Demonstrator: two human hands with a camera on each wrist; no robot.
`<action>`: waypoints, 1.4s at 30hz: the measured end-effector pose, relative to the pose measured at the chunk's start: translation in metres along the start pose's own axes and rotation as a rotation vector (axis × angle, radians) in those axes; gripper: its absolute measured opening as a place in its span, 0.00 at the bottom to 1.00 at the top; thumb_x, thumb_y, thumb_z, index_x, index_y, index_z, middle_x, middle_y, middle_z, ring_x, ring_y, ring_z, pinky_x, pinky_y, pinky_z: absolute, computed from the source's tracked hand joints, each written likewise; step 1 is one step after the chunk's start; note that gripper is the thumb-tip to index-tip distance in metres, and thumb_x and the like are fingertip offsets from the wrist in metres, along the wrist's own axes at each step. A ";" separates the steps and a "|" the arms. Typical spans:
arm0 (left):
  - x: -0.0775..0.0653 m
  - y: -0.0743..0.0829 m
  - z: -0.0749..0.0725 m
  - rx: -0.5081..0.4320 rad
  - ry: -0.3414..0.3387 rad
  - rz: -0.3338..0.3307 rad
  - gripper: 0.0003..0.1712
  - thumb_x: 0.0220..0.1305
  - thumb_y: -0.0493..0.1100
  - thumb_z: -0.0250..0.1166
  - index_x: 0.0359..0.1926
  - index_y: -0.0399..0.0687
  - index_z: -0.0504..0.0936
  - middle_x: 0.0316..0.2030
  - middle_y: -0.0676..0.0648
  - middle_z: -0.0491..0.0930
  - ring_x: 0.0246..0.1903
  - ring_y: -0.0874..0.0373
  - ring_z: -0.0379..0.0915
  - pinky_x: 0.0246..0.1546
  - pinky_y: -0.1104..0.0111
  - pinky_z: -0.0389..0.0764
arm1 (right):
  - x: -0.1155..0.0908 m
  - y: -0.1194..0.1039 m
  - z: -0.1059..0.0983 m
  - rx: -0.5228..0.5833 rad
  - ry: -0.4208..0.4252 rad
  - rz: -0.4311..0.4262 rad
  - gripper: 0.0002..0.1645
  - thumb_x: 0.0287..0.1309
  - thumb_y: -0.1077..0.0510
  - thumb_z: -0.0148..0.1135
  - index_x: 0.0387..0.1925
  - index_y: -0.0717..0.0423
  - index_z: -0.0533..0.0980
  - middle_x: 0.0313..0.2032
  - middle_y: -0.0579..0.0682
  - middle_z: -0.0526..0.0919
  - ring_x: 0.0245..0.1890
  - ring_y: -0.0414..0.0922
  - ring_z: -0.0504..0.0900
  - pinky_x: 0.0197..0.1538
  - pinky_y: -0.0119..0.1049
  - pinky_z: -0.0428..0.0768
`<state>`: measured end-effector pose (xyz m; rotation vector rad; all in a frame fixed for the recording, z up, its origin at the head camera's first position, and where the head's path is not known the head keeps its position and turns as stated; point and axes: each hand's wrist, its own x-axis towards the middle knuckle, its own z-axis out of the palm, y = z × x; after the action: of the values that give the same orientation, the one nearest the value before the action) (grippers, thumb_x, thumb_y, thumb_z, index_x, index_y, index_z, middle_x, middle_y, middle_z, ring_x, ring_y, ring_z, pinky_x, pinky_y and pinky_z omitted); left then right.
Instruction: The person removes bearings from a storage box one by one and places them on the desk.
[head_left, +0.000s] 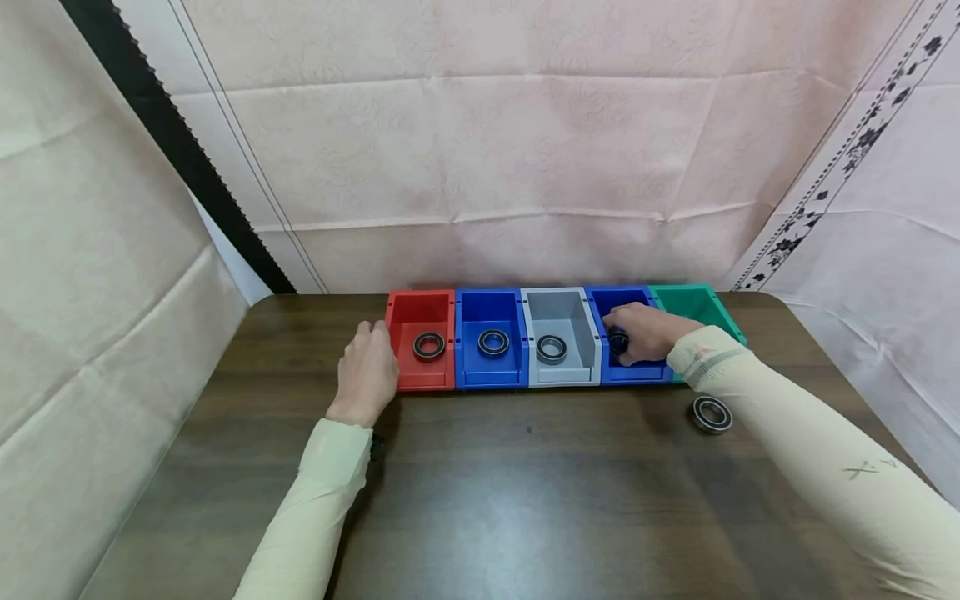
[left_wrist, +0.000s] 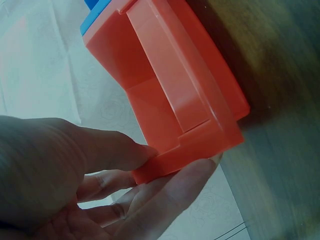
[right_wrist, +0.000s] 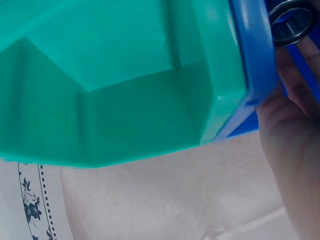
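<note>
Bearings (head_left: 493, 342), head view: 3 binned singly, 1 on the table (head_left: 465, 500), 1 pinched in your right hand (head_left: 647, 332) inside the right blue bin (head_left: 637, 376). Left wrist: your left hand (left_wrist: 65, 165) grips the red bin (left_wrist: 170, 162), probably steadying it. Right wrist: green bin (right_wrist: 135, 110) sits alongside.

Across the middle of the frame we see a red bin (head_left: 424, 379), blue bins (head_left: 491, 378), a grey bin (head_left: 564, 376) and a green bin (head_left: 692, 303); black-and-silver rings (head_left: 712, 428); brown wood-grained table (head_left: 480, 483); cream sleeves (head_left: 795, 425); black flowers (head_left: 870, 137) at upper right.
</note>
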<state>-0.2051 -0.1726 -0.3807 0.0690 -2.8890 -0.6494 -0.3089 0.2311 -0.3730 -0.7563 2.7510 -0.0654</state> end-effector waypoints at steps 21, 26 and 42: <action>0.000 0.001 0.001 -0.010 0.005 0.018 0.18 0.69 0.32 0.60 0.56 0.24 0.74 0.44 0.31 0.75 0.37 0.38 0.80 0.39 0.46 0.88 | -0.018 -0.001 -0.020 0.003 0.007 -0.051 0.23 0.53 0.59 0.77 0.52 0.50 0.82 0.56 0.57 0.83 0.55 0.55 0.81 0.60 0.61 0.81; 0.000 0.000 0.001 -0.006 0.004 0.006 0.19 0.68 0.32 0.60 0.57 0.25 0.74 0.44 0.31 0.75 0.37 0.38 0.80 0.39 0.46 0.88 | -0.021 -0.004 -0.024 -0.009 0.015 -0.073 0.22 0.53 0.59 0.77 0.51 0.50 0.82 0.55 0.56 0.83 0.53 0.54 0.81 0.60 0.59 0.81; 0.000 0.000 0.002 -0.010 0.008 0.010 0.19 0.68 0.32 0.61 0.57 0.24 0.74 0.45 0.30 0.75 0.37 0.38 0.81 0.39 0.46 0.88 | -0.039 -0.002 -0.028 -0.003 0.030 -0.117 0.23 0.52 0.58 0.77 0.51 0.49 0.82 0.51 0.53 0.84 0.50 0.52 0.82 0.55 0.55 0.85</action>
<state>-0.2051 -0.1718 -0.3822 0.0553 -2.8765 -0.6595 -0.2843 0.2482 -0.3360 -0.9239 2.7330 -0.0974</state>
